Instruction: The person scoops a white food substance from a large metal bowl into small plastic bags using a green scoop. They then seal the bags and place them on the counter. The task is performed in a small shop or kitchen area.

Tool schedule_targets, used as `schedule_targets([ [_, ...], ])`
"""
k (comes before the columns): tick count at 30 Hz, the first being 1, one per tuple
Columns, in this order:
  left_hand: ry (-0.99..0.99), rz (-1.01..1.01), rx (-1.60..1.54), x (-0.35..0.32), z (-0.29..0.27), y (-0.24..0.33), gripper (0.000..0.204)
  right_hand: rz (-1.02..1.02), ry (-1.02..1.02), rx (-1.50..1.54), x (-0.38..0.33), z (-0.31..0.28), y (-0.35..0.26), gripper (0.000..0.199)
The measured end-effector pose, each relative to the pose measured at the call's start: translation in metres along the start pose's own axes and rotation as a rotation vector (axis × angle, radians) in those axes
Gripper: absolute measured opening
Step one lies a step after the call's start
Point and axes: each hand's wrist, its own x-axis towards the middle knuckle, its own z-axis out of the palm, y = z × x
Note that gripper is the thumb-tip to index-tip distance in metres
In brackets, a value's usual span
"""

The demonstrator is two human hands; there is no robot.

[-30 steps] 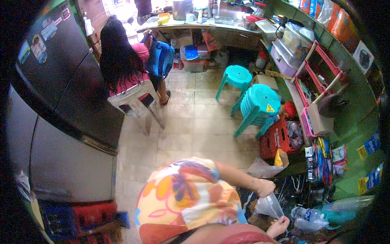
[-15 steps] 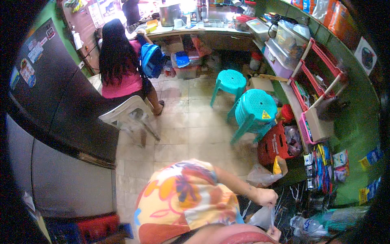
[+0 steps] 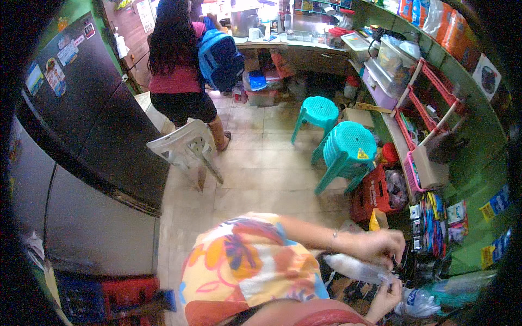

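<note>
Floor point(image 3: 261, 185) runs left from stool stack point(image 3: 350, 144) to chair point(image 3: 185, 142); crate point(image 3: 368, 198) edge beside stack; below stack, right hand point(image 3: 387, 297) pinching plastic bag point(image 3: 353, 267), left hand point(image 3: 378, 245) part-curled, blurred, hold unclear

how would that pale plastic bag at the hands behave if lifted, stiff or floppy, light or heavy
Probably floppy: the pale plastic bag looks like thin film and narrows toward the right hand. It may be light, since the fingers there seem to pinch only its end, though its contents are unclear. Its smooth-looking surface could make it a bit slippery.
</note>
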Motion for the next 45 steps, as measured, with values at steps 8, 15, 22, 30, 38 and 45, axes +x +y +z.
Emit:
schedule_targets([
  [8, -0.524, -0.42, 0.463, -0.062, -0.017, -0.04, 0.092, -0.016, -0.083, -0.064, -0.016, 0.032, 0.003, 0.024],
  [15, -0.631, -0.558, 0.363, -0.121, 0.055, -0.071, 0.077, -0.111, -0.134, 0.143, -0.022, 0.023, -0.04, 0.017],
  [22, -0.448, -0.371, 0.185, -0.115, 0.049, -0.048, 0.036, 0.058, 0.109, 0.388, -0.047, 0.016, -0.007, 0.014],
  [30, -0.476, -0.103, 0.229, -0.094, 0.056, -0.03, 0.02, -0.051, 0.041, 0.666, -0.048, 0.018, -0.016, 0.071],
  [38, -0.642, 0.105, 0.165, -0.029, 0.036, 0.033, 0.022, -0.108, -0.432, 0.173, -0.06, 0.013, -0.003, 0.096],
  [45, -0.384, -0.105, -0.319, -0.006, 0.015, 0.053, 0.046, 0.416, -0.075, 0.775, -0.08, 0.076, 0.017, 0.075],
])
